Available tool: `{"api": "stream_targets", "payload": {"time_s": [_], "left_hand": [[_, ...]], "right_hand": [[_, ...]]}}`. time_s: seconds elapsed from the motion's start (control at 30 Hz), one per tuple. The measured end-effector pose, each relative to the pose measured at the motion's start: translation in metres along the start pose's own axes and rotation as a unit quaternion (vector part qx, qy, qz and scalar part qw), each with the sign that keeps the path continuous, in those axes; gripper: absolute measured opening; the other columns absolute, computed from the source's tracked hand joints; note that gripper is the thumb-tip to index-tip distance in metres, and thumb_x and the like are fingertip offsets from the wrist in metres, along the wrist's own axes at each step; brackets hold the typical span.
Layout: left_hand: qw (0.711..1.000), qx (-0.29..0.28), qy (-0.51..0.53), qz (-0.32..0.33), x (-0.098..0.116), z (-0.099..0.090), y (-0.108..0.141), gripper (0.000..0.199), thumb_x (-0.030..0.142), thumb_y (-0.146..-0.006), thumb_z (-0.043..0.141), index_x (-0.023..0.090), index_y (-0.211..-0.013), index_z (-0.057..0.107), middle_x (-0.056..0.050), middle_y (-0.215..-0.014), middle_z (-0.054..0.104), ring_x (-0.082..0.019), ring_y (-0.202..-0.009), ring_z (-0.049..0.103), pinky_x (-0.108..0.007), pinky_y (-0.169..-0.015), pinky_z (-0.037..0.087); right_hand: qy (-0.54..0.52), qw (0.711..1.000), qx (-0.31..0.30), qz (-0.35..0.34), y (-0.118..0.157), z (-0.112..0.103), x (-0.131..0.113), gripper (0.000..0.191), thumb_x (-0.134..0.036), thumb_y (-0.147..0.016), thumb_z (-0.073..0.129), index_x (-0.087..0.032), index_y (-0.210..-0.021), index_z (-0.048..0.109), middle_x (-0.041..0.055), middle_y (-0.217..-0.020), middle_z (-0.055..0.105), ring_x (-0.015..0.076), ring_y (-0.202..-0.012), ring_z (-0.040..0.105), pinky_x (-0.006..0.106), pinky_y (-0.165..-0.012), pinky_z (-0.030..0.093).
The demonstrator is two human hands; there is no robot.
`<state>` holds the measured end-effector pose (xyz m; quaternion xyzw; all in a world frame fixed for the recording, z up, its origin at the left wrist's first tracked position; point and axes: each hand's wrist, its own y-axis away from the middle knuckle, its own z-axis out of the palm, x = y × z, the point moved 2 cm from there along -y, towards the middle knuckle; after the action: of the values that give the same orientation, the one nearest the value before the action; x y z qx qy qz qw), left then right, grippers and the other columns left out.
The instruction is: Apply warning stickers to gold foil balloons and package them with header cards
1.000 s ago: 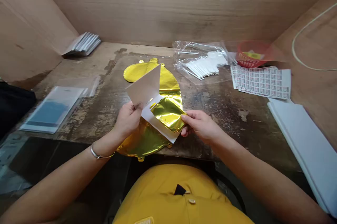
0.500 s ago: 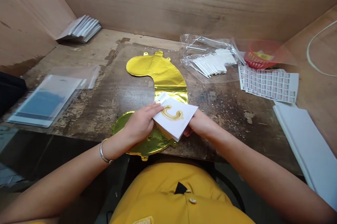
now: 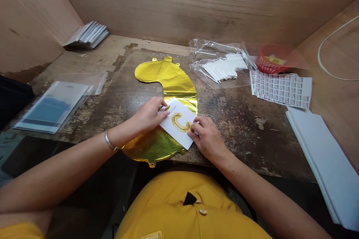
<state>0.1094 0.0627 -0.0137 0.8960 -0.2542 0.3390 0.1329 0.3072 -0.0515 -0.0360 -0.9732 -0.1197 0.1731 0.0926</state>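
Observation:
A flat gold foil balloon [image 3: 176,72], curved like a C, lies on the dark worn table in front of me. Over its middle is a white card [image 3: 175,130] printed with a gold letter C. My left hand [image 3: 150,113] grips the card's upper left edge between thumb and fingers. On the other side, my right hand [image 3: 206,136] pinches the card's right edge, its fingers curled. The lower part of the balloon shows beneath the card and beyond my left wrist.
Clear packets [image 3: 50,106] lie at left, with a stack of folded cards [image 3: 89,35] behind. White sticks [image 3: 221,67] in a plastic bag, a red basket [image 3: 269,67], sticker sheets [image 3: 283,87] and long white sheets [image 3: 325,156] are at right.
My right hand has come out from beneath the card to its right edge, its fingers now on top. The card has turned slightly and lies lower and flatter over the foil.

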Motion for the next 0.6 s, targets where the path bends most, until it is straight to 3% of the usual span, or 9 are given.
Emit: {"api": "stream_targets", "payload": {"time_s": [0.1, 0.17, 0.27, 0.33, 0.37, 0.43, 0.5, 0.53, 0.6], "left_hand": [[0.97, -0.04, 0.185, -0.153, 0.001, 0.004, -0.022, 0.037, 0.025, -0.07, 0.072, 0.015, -0.105, 0.063, -0.009, -0.093, 0.071, -0.022, -0.078, 0.067, -0.034, -0.068, 0.055], [0.953, -0.106, 0.233, -0.164, 0.008, 0.006, -0.029, 0.028, 0.024, -0.066, 0.075, 0.014, -0.092, 0.067, -0.009, -0.084, 0.073, -0.022, -0.07, 0.068, -0.032, -0.062, 0.055], [0.944, -0.131, 0.266, -0.145, 0.019, 0.002, -0.021, 0.023, 0.026, -0.066, 0.075, 0.013, -0.084, 0.069, -0.009, -0.086, 0.075, -0.022, -0.071, 0.069, -0.032, -0.065, 0.056], [0.934, -0.117, 0.317, -0.118, 0.028, 0.0, -0.005, 0.027, 0.03, -0.068, 0.075, 0.013, -0.088, 0.069, -0.008, -0.09, 0.075, -0.021, -0.076, 0.07, -0.031, -0.069, 0.056], [0.927, -0.107, 0.346, -0.101, 0.032, 0.0, 0.004, 0.029, 0.031, -0.069, 0.075, 0.012, -0.09, 0.069, -0.008, -0.091, 0.075, -0.021, -0.078, 0.07, -0.031, -0.071, 0.056], [0.912, -0.084, 0.395, -0.068, 0.039, 0.003, 0.023, 0.031, 0.034, -0.072, 0.074, 0.012, -0.092, 0.069, -0.009, -0.091, 0.075, -0.021, -0.079, 0.07, -0.03, -0.071, 0.056], [0.903, -0.051, 0.424, -0.047, 0.042, 0.008, 0.038, 0.031, 0.036, -0.073, 0.074, 0.013, -0.094, 0.07, -0.008, -0.092, 0.076, -0.021, -0.081, 0.07, -0.032, -0.073, 0.057], [0.899, -0.031, 0.436, -0.043, 0.041, 0.011, 0.044, 0.031, 0.036, -0.073, 0.074, 0.014, -0.095, 0.07, -0.008, -0.093, 0.076, -0.022, -0.082, 0.07, -0.033, -0.074, 0.058], [0.898, 0.031, 0.436, -0.049, 0.035, 0.014, 0.052, 0.031, 0.039, -0.074, 0.074, 0.016, -0.093, 0.071, -0.008, -0.093, 0.076, -0.024, -0.087, 0.07, -0.036, -0.079, 0.058]], "right_hand": [[-0.018, 1.0, -0.005, 0.019, 0.001, 0.003, -0.001, 0.006, -0.022, -0.086, 0.061, -0.018, -0.085, 0.065, 0.0116, -0.105, 0.063, 0.0277, -0.099, 0.054, 0.043, -0.086, 0.049], [-0.042, 0.998, 0.012, 0.054, 0.002, -0.001, 0.001, 0.014, -0.024, -0.084, 0.063, -0.015, -0.094, 0.065, 0.0147, -0.109, 0.062, 0.0298, -0.103, 0.054, 0.046, -0.091, 0.048], [-0.136, 0.971, 0.107, 0.165, 0.007, -0.012, 0.013, 0.064, -0.034, -0.07, 0.077, -0.01, -0.125, 0.054, 0.0225, -0.137, 0.048, 0.0363, -0.125, 0.044, 0.054, -0.106, 0.037], [-0.302, 0.914, 0.139, 0.233, 0.011, -0.017, 0.023, 0.09, -0.045, -0.064, 0.08, -0.014, -0.14, 0.042, 0.021, -0.15, 0.036, 0.0359, -0.133, 0.04, 0.055, -0.109, 0.034], [-0.411, 0.872, 0.111, 0.243, 0.012, -0.017, 0.026, 0.094, -0.051, -0.064, 0.079, -0.017, -0.142, 0.04, 0.0194, -0.15, 0.037, 0.0348, -0.133, 0.042, 0.054, -0.108, 0.036], [-0.598, 0.772, -0.009, 0.216, 0.014, -0.013, 0.024, 0.087, -0.059, -0.066, 0.075, -0.02, -0.138, 0.046, 0.0169, -0.14, 0.052, 0.0328, -0.125, 0.052, 0.051, -0.103, 0.044], [-0.663, 0.721, -0.103, 0.171, 0.015, -0.012, 0.015, 0.073, -0.06, -0.072, 0.07, -0.019, -0.13, 0.056, 0.0137, -0.125, 0.065, 0.0307, -0.118, 0.059, 0.048, -0.099, 0.048], [-0.649, 0.736, -0.111, 0.158, 0.016, -0.013, 0.011, 0.063, -0.057, -0.077, 0.067, -0.019, -0.127, 0.059, 0.0117, -0.12, 0.068, 0.0292, -0.115, 0.062, 0.046, -0.098, 0.049], [-0.545, 0.826, -0.077, 0.123, 0.014, -0.019, 0.004, 0.045, -0.048, -0.088, 0.058, -0.02, -0.123, 0.063, 0.0078, -0.116, 0.071, 0.0264, -0.111, 0.065, 0.043, -0.098, 0.051]]}}
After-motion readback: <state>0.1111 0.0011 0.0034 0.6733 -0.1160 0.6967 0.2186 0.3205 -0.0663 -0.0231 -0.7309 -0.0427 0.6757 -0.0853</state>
